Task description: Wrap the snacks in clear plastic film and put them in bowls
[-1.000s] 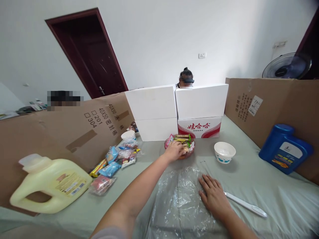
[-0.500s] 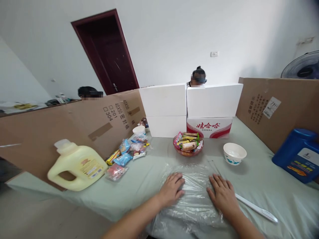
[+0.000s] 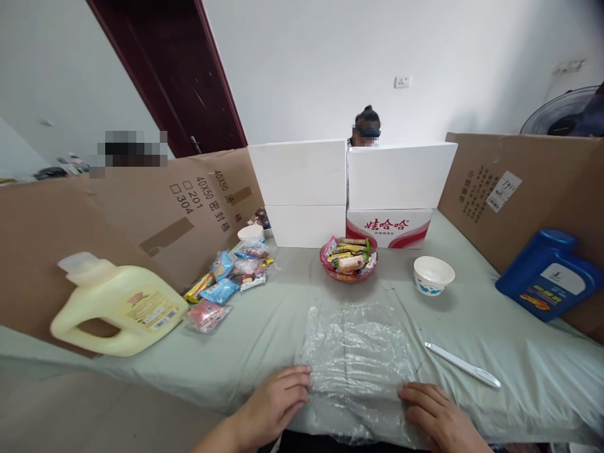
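As the left hand [image 3: 276, 402] and right hand [image 3: 438, 415] flank the clear plastic sheet [image 3: 353, 352], fingers [image 3: 295, 381] close together at its edges, whether pinching I can't tell, it lies crinkled by the worktop's [image 3: 257, 340] near edge; an uneven tug could bunch it or drag it off.

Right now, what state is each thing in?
Clear plastic: spread out, wrinkled
Left hand: at its left edge
Right hand: at its right edge
Red bowl: upright, holding wrapped snacks
White bowls: upright
Yellow jug: capped
Blue jug: capped
Snack packets: heaped
White tool: lying flat
Fan: cannot tell whether running
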Demonstrator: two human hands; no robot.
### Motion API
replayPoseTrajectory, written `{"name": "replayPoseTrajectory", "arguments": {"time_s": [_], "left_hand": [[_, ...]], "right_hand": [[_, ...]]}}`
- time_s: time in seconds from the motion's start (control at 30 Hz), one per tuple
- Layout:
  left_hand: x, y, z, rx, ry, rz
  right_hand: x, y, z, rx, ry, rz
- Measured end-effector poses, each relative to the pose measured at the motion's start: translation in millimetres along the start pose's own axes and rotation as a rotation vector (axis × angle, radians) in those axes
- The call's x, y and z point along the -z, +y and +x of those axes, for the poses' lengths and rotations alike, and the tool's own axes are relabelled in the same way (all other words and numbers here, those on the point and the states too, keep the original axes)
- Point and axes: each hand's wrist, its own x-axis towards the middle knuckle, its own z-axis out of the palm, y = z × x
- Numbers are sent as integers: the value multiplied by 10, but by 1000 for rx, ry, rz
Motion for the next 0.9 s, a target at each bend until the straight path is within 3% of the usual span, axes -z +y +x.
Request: {"name": "replayPoseTrajectory", "arguments": {"time_s": [0.17, 0.23, 0.3, 0.4, 0.5, 0.6, 0.7, 0.8, 0.9], "left_hand": [[167, 106, 111, 208, 114, -191], [258, 162, 187, 224, 74, -225], [305, 219, 243, 155, -13, -210], [253, 268, 277, 111, -90, -99], [130, 224, 317, 179, -24, -44], [84, 86, 448, 314, 88, -226], [127, -81, 654, 556, 170, -365], [167, -201, 829, 726, 200, -275], [168, -235, 907, 774, 217, -170]], "right_hand": [[25, -41, -32, -146, 173, 302], [41, -1, 63, -238, 220, 452], [48, 60, 213, -307, 297, 564], [34, 139, 482, -368, 461, 645], [12, 163, 743, -410, 561, 724], [20, 186, 985, -524, 514, 665], [68, 268, 1204, -621, 444, 537], [121, 372, 1356, -685, 383, 421], [161, 424, 1409, -736, 323, 295]]}}
